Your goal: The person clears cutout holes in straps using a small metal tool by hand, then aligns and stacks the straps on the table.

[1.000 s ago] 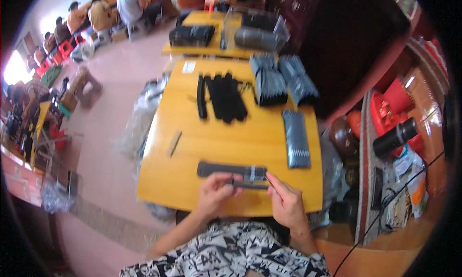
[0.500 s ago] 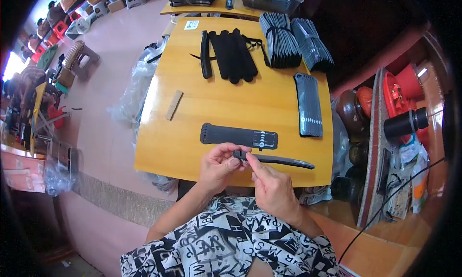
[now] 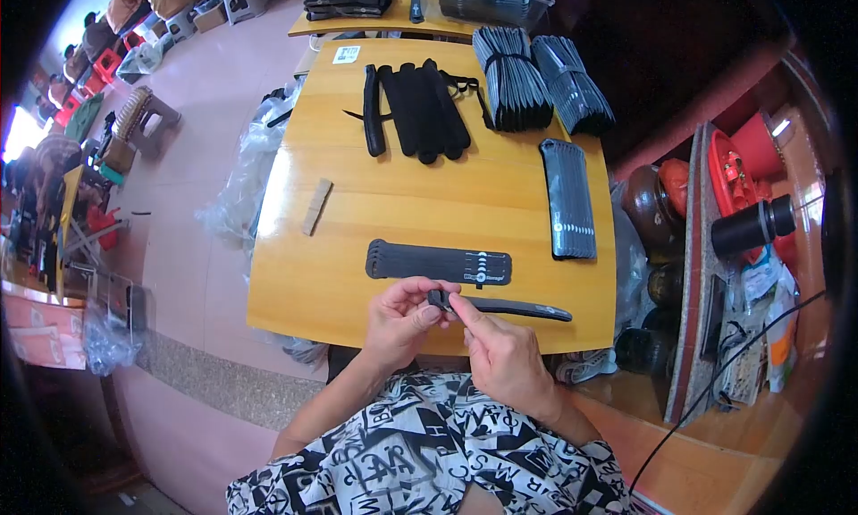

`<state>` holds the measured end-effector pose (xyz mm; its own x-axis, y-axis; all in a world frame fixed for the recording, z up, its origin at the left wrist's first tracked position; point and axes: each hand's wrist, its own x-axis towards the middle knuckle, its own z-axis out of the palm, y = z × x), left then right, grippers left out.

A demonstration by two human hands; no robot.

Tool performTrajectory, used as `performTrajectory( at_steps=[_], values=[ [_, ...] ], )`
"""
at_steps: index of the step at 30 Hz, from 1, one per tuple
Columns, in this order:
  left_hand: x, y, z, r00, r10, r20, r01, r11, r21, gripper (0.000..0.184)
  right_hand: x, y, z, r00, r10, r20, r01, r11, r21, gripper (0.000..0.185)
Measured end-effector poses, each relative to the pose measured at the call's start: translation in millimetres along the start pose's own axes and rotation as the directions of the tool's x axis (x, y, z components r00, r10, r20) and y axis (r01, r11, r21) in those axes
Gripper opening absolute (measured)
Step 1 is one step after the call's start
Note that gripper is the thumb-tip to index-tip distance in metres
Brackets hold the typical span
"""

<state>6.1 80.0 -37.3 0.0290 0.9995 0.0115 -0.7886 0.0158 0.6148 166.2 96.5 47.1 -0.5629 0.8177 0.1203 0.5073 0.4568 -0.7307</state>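
The pink floor (image 3: 210,113) spreads out wide, far to the left of the left hand (image 3: 400,318). The yellow surface (image 3: 393,206) has its near edge under both hands, with a side edge off to each side of them. A big stretch of yellow wood lies beyond the hands, up to a black padded thing (image 3: 422,111). Far past the right hand (image 3: 505,354) are two tied bundles (image 3: 512,79), and nearer is a shiny pack (image 3: 569,198). A flat gray stack (image 3: 438,261) sits just beyond the left hand. The left hand pinches one end of a black strip (image 3: 523,309). The right hand pokes a finger there; I can't tell if it grips. The strip sticks out past the right hand.
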Motion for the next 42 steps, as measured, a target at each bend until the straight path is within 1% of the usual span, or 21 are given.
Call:
performTrajectory(
  at_steps=[3, 6, 15, 21, 24, 30, 33, 36, 39, 42],
  values=[
    [1, 0, 1, 1.0, -0.001, 0.002, 0.001, 1.0, 0.01, 0.03, 0, -1, -2, 0.998, 0.041, 0.036, -0.042, 0.999, 0.023, 0.044],
    [0, -1, 0, 1.0, -0.006, 0.004, 0.006, 1.0, 0.005, 0.029, -1, -3, -2, 1.0, 0.025, -0.017, -0.025, 0.998, 0.053, 0.044],
    [-1, -3, -2, 1.0, -0.021, 0.002, 0.021, 1.0, 0.011, 0.03, 0, 1, -3, 0.993, 0.093, 0.072, -0.101, 0.987, 0.124, 0.042],
    [-1, -4, 0, 0.999, -0.036, -0.001, 0.036, 0.999, -0.01, 0.03, -3, 1, -4, 0.992, 0.102, 0.07, -0.113, 0.98, 0.164, 0.043],
    [0, -4, 2, 0.999, -0.041, -0.026, 0.041, 0.999, 0.01, 0.03, -4, 2, -3, 0.986, 0.137, 0.091, -0.151, 0.974, 0.169, 0.043],
    [1, -7, -1, 0.999, -0.047, -0.017, 0.048, 0.999, 0.015, 0.031, -4, 3, -3, 0.976, 0.185, 0.112, -0.203, 0.962, 0.182, 0.043],
    [1, -9, -2, 0.999, -0.039, -0.013, 0.039, 0.999, 0.016, 0.031, -4, 6, -1, 0.973, 0.202, 0.109, -0.222, 0.95, 0.221, 0.042],
    [0, -9, -3, 0.999, -0.043, -0.012, 0.043, 0.999, -0.001, 0.03, -5, 7, 3, 0.985, 0.166, 0.043, -0.172, 0.962, 0.214, 0.043],
    [0, -8, -2, 0.999, -0.044, -0.012, 0.044, 0.999, 0.001, 0.031, -5, 10, 2, 0.973, 0.209, 0.095, -0.227, 0.939, 0.257, 0.043],
    [-1, -11, -5, 1.0, -0.019, 0.006, 0.019, 0.999, 0.027, 0.031, -9, 15, 7, 0.961, 0.253, 0.113, -0.277, 0.9, 0.336, 0.042]
  ],
)
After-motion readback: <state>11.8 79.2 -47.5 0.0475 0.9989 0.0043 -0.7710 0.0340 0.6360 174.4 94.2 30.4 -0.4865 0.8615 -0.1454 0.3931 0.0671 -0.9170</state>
